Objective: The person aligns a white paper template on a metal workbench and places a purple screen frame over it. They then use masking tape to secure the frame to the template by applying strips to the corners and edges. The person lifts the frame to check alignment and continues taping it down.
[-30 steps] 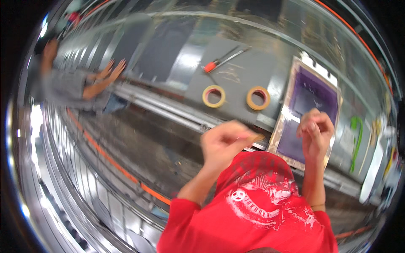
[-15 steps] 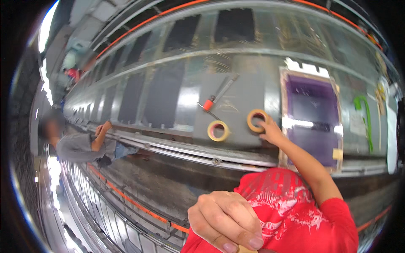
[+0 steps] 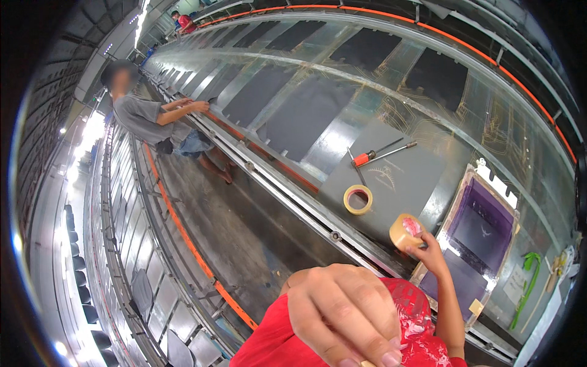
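Note:
Close to the camera, my left hand (image 3: 342, 315) is closed, knuckles up. A small pale beige bit (image 3: 367, 363) shows at its fingertips, mostly hidden. My right hand (image 3: 430, 252) grips a roll of tan packing tape (image 3: 402, 231) by its edge, raised near the table's front edge. Beside it, a second roll of tape (image 3: 358, 189) lies flat on a dark grey panel (image 3: 397, 177). A red-handled screwdriver (image 3: 363, 159) and other thin metal tools lie just beyond that roll.
A framed purple screen (image 3: 483, 211) lies right of the panel. Green strap (image 3: 524, 287) farther right. Dark fabric panels (image 3: 309, 113) line the long table. A co-worker in grey (image 3: 143, 116) stands at its left edge; another person in red (image 3: 185, 23) is far off. A metal rail (image 3: 293, 199) edges the table.
My right hand has lifted the tan tape roll off the panel and drawn it nearer to me. The view has turned and tilted. My left hand stays closed close to the camera.

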The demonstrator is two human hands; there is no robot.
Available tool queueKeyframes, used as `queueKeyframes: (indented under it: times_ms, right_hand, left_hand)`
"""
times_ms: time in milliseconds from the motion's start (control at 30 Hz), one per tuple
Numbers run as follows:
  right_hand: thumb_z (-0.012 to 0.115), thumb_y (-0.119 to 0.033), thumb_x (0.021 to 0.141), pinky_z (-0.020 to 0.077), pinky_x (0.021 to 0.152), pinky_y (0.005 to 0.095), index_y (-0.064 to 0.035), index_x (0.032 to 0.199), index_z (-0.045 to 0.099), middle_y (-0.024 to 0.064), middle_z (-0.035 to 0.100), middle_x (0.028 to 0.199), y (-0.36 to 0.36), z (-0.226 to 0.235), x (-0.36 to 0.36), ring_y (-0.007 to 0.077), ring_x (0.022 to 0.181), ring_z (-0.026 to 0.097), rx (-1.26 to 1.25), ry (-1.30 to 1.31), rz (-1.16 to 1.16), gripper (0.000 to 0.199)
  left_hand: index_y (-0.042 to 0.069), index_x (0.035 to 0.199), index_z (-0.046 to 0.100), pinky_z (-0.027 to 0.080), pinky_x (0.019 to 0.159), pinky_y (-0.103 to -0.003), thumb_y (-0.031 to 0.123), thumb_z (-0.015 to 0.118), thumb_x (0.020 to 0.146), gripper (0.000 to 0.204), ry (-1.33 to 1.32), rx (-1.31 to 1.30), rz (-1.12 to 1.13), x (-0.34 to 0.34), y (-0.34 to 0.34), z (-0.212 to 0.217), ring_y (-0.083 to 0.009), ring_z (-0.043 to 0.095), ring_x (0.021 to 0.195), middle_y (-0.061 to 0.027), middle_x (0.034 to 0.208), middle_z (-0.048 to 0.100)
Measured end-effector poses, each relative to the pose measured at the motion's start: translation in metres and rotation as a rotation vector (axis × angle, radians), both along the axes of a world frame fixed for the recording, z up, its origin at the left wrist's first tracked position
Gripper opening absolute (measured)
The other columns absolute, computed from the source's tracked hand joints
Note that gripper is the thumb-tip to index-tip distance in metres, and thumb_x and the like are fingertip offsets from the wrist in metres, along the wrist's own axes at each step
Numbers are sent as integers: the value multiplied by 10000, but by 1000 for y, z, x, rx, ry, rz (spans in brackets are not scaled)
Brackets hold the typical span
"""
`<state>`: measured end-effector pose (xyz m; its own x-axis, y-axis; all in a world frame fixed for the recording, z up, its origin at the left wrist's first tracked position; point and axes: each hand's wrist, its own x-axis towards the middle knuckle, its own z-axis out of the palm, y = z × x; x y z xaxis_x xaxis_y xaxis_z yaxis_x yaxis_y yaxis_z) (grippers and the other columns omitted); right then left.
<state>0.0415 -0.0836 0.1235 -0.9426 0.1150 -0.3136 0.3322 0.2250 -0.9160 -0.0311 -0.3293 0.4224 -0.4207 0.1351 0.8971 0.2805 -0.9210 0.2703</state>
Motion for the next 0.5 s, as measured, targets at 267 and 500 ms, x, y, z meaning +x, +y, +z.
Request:
queueKeyframes:
  times_ms: [267,500]
  right_hand:
    - [858,-111,734,454,947,329,-43,1082,613,43,595,1122,29,112,44,167,1040,574,-335,-102,326,431]
    - [819,40,714,467,1039,384,20,1344,526,163,586,1304,0,88,69,239,1220,557,-596,-102,-130,695]
  left_hand:
    - [60,1174,617,386,1027,-473,415,779,782,553,279,-1036,97,-29,46,-139,-309,599,1114,-96,1203,621]
    - [52,875,590,279,1126,-557,430,719,837,400,330,-1441,99,17,28,-218,-301,609,961,-109,881,617]
